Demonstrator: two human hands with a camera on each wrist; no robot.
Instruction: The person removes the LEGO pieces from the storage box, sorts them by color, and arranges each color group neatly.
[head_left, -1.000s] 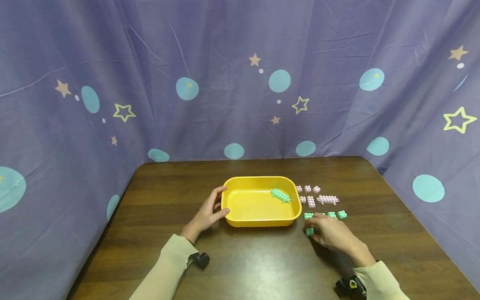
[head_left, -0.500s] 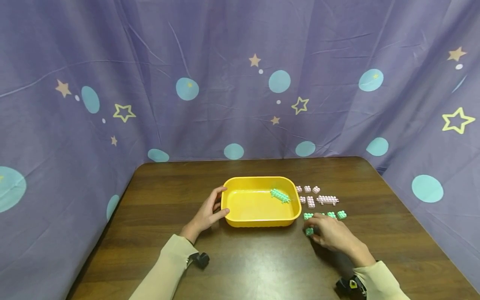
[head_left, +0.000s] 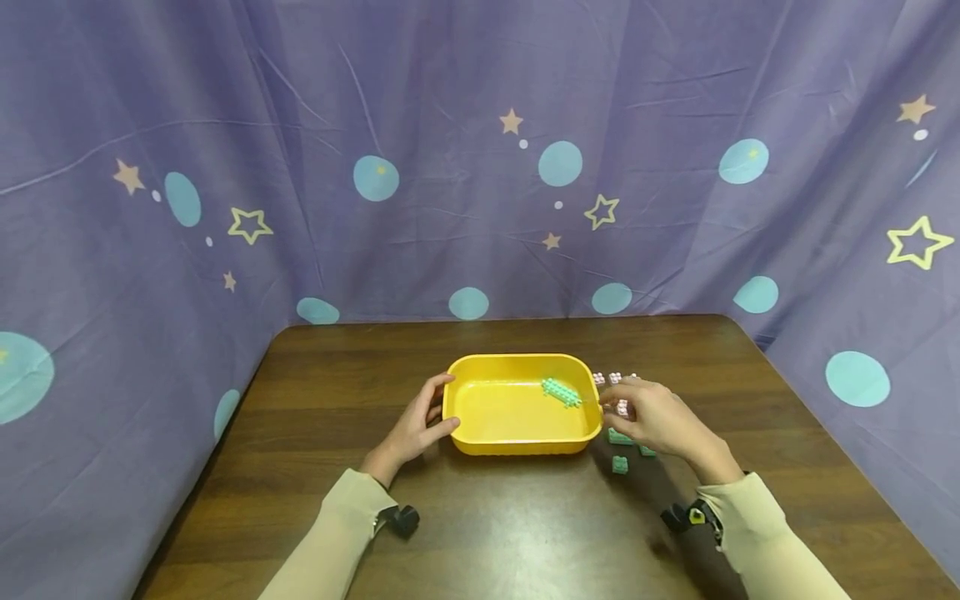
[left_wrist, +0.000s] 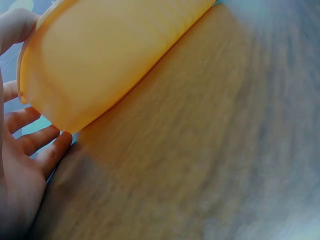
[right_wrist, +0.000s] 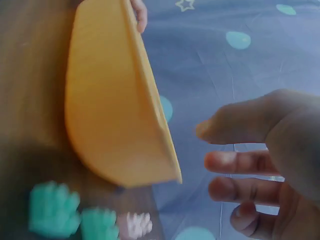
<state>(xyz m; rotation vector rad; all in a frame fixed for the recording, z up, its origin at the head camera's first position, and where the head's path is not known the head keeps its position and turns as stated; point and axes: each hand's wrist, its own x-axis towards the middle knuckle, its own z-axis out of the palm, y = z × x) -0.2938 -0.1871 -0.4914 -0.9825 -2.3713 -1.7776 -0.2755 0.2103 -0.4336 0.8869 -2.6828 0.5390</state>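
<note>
A yellow rectangular tray [head_left: 495, 417] stands on the wooden table. The left hand [head_left: 410, 427] grips its left end, thumb at the near corner and fingers along the end wall [left_wrist: 100, 60]. At the tray's right rim is the right hand [head_left: 660, 417], its thumb and fingers apart with nothing between them in the right wrist view. Inside the tray lies a long green studded toy block [head_left: 561, 392]. A small green block [head_left: 619, 465] sits on the table in front of the right hand. Pink blocks [head_left: 615, 377] behind that hand are partly hidden by it.
Several green blocks [head_left: 620, 437] lie beneath and beside the right hand, close to the tray's right end; two [right_wrist: 52, 210] show blurred in the right wrist view. A purple curtain [head_left: 465, 233] with stars and dots hangs behind the table [head_left: 360, 358].
The right hand has let go of the small green block, leaving it on the table, and has moved up and away to the tray's right rim. The left hand and tray stay put.
</note>
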